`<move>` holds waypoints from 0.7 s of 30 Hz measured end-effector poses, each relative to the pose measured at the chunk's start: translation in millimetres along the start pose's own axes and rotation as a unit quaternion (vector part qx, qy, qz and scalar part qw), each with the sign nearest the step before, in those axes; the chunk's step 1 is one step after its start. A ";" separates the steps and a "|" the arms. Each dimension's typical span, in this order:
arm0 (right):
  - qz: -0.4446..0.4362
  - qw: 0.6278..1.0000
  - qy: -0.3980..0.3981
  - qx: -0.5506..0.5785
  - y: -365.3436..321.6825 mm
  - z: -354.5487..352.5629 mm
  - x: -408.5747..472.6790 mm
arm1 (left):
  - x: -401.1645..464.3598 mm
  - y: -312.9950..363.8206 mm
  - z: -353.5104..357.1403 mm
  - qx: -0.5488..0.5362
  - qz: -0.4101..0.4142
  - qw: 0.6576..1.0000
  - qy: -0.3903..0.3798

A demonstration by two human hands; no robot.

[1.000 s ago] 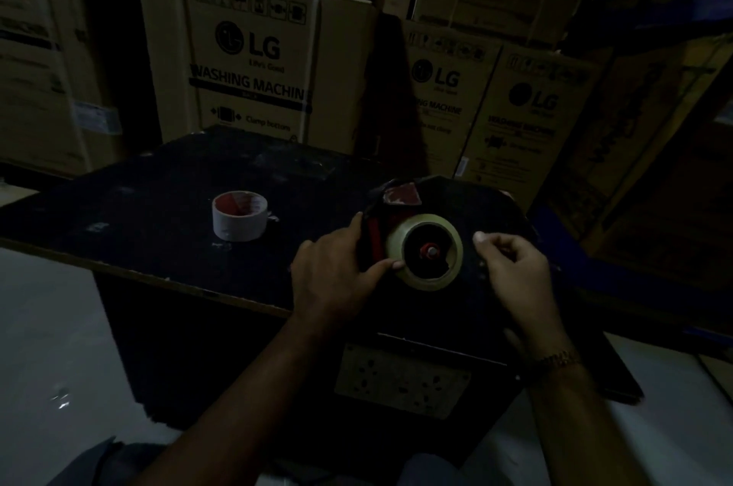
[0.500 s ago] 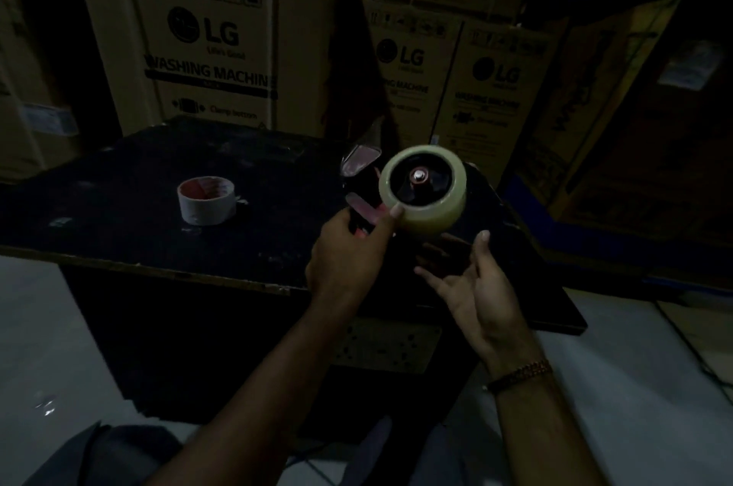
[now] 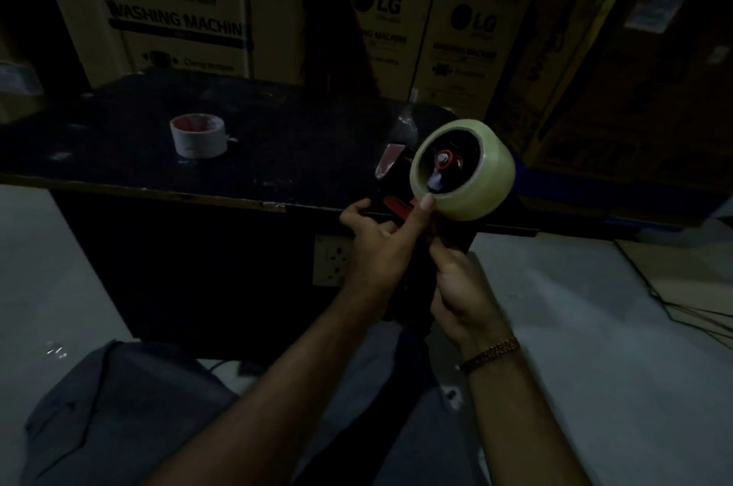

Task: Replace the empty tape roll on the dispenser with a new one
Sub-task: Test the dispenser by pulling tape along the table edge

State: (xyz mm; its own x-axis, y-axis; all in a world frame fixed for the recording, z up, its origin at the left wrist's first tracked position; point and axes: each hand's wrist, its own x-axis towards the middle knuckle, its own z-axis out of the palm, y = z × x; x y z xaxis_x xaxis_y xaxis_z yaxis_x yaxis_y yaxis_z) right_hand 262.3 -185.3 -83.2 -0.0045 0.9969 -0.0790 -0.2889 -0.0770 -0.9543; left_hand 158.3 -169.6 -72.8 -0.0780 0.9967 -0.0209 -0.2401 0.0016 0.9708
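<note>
Now closed round the dispenser (image 3: 400,184) handle, right hand (image 3: 462,287); left hand (image 3: 380,243) pinches beside the new roll (image 3: 464,168).

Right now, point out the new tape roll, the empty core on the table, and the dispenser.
new tape roll (image 3: 482,184), head view, outer tape band.
empty core (image 3: 197,142), head view, white side wall.
dispenser (image 3: 390,159), head view, red front flap.

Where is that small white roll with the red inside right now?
In the head view, the white roll sits alone on the dark table, left of centre, well apart from the hands holding the tape dispenser and below the big LG box.
</note>
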 end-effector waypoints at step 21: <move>0.009 0.994 0.026 0.109 6.8 -33.9 -6.6 | 21.6 -6.2 -25.9 0.279 0.087 0.955 0.048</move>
State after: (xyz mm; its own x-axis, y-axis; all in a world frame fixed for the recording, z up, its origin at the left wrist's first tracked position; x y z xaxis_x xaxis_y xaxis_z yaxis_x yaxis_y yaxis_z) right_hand 292.8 -193.1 -99.0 0.0364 0.9926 -0.1158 -0.4892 -0.0833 -0.8682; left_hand 133.1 -150.2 -85.6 -0.1637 0.9739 0.1573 0.3352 -0.0950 0.9373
